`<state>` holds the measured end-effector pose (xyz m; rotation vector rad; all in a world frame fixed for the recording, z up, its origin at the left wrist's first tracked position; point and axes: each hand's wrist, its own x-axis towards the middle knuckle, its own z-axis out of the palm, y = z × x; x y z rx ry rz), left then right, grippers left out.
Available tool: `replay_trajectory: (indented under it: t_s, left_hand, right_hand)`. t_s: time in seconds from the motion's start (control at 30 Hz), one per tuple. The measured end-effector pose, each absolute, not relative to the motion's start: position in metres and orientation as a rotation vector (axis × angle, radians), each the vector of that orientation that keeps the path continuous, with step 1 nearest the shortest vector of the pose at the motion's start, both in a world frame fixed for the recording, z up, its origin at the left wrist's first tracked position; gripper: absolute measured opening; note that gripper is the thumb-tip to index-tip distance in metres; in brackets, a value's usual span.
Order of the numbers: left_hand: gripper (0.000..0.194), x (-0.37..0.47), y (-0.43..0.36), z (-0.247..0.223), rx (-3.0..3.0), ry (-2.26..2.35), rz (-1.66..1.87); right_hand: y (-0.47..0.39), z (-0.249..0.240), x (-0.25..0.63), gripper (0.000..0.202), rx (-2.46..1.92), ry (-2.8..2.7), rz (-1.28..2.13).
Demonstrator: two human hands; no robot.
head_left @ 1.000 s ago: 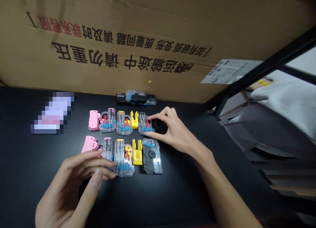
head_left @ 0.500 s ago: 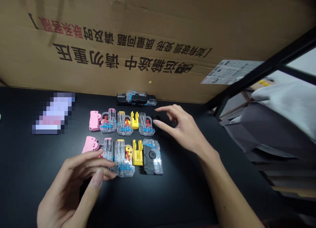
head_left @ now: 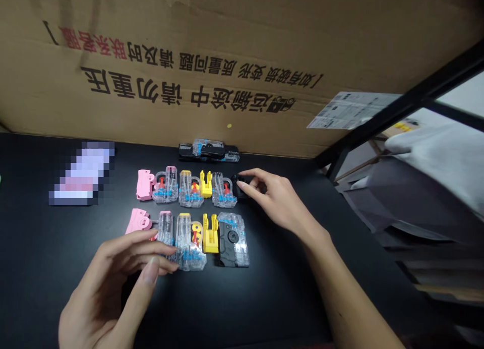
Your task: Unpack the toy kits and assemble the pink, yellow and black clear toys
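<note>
My right hand (head_left: pixel 282 197) has its thumb and index finger on a small black plastic piece (head_left: pixel 241 188), beside a clear toy part with a red trigger and blue insides (head_left: pixel 224 191). My left hand (head_left: pixel 109 283) is open, its fingers curved and apart over the near row. It partly hides a pink piece (head_left: pixel 138 220) and the clear part with a pink top (head_left: pixel 165 228). Along that row lie a yellow-topped clear part (head_left: pixel 189 245), a yellow bracket (head_left: pixel 210 238) and a black-and-clear piece (head_left: pixel 233 240).
The back row holds another pink piece (head_left: pixel 144 185), a pink-topped clear part (head_left: pixel 166 185), a yellow-topped one (head_left: pixel 191 190) and a yellow bracket (head_left: pixel 206 185). Black and clear parts (head_left: pixel 208 151) lie by the cardboard box (head_left: pixel 227 31). A pixelated flat object (head_left: pixel 85 172) lies left; a black frame bar (head_left: pixel 401 107) stands right.
My right hand has moved slightly down, and its thumb and index finger have closed on the small black piece. My left hand has hardly moved.
</note>
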<state>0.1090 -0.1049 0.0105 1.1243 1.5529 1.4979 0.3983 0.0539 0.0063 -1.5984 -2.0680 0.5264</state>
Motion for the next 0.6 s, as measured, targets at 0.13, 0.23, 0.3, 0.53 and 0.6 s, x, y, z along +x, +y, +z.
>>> replay_trajectory:
  t_s: [0.13, 0.23, 0.3, 0.53, 0.6]
  left_hand:
    - [0.017, 0.1097, -0.1052, 0.0109, 1.118, 1.543, 1.491]
    - [0.017, 0.1094, -0.1049, 0.0107, 1.136, 1.55, 1.494]
    - [0.017, 0.1085, -0.1046, 0.0101, 1.152, 1.557, 1.492]
    - [0.018, 0.1055, -0.1045, 0.0077, 1.181, 1.555, 1.485]
    - [0.019, 0.1055, -0.1046, 0.0075, 1.188, 1.56, 1.492]
  right_hand:
    - [0.0554, 0.0046, 0.3985, 0.038, -1.593, -2.056, 0.542]
    - [0.056, 0.0038, 0.3988, 0.038, -1.584, -2.05, 0.549]
    - [0.0564, 0.0033, 0.3988, 0.038, -1.579, -2.049, 0.552]
    - [0.0589, -0.0006, 0.3981, 0.039, -1.569, -2.038, 0.553]
    - [0.0595, -0.0017, 0.3977, 0.039, -1.565, -2.036, 0.549]
